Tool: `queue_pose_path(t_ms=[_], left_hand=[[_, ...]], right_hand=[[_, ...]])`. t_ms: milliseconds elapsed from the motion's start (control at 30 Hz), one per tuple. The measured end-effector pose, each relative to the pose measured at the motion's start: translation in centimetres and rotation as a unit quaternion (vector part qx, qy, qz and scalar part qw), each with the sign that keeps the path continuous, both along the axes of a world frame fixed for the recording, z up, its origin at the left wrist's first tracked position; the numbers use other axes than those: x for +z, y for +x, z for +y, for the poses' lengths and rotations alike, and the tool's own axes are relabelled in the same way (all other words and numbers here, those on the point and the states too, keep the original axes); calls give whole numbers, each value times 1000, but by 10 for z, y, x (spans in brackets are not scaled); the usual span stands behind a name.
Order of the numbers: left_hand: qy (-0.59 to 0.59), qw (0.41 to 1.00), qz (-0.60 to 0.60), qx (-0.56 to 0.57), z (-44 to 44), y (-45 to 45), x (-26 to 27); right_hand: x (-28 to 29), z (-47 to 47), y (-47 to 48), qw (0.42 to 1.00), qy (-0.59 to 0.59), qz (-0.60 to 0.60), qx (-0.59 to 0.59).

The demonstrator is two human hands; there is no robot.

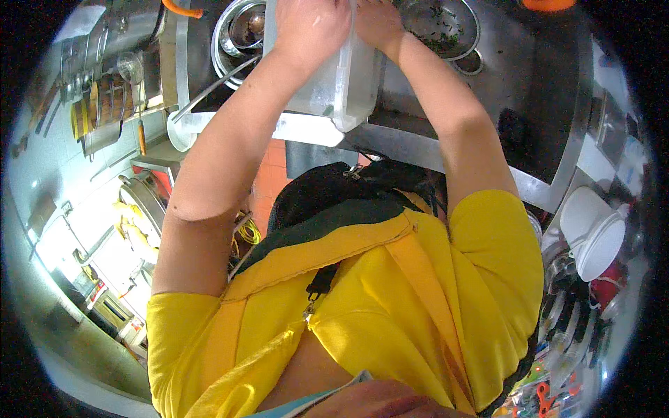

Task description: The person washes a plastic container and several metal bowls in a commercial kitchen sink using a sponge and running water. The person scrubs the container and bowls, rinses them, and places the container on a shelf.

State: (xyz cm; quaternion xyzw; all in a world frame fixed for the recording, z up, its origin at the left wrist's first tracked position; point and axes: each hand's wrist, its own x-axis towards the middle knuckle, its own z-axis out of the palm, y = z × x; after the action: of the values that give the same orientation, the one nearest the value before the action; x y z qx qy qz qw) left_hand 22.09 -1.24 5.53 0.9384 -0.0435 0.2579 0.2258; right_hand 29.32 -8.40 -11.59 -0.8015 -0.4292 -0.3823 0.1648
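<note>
A translucent plastic container (313, 89) stands tilted over the front edge of a dark metal counter. My left hand (316, 26) lies curled over its upper part, with the fingertips hidden. At the container's right side is my right hand (379, 23); its fingers are partly cut off by the top edge, so its grip is unclear. Left of the container sits a round steel bowl (220, 42) with a smaller metal vessel (251, 23) inside. Close to my right wrist, a round pan (468, 31) holds chopped green herbs (447, 37).
A long metal handle (214, 89) juts out past the counter's front rim (407, 143). Knives and a skimmer (130, 68) hang on the left wall. A white plastic tub (593, 235) is at the right. Herb scraps lie around the pan.
</note>
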Motion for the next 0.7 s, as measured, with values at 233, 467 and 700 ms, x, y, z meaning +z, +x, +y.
queue_pose_path(t_ms=[233, 467, 700], left_hand=[[-11, 1000, 11, 20, -2, -3, 6], [66, 997, 23, 12, 3, 12, -12], [35, 999, 36, 20, 7, 9, -14]], right_hand=[[-37, -16, -64, 888, -165, 304, 303], [-36, 5, 15, 937, -229, 214, 153], [0, -16, -1, 855, -283, 363, 240]])
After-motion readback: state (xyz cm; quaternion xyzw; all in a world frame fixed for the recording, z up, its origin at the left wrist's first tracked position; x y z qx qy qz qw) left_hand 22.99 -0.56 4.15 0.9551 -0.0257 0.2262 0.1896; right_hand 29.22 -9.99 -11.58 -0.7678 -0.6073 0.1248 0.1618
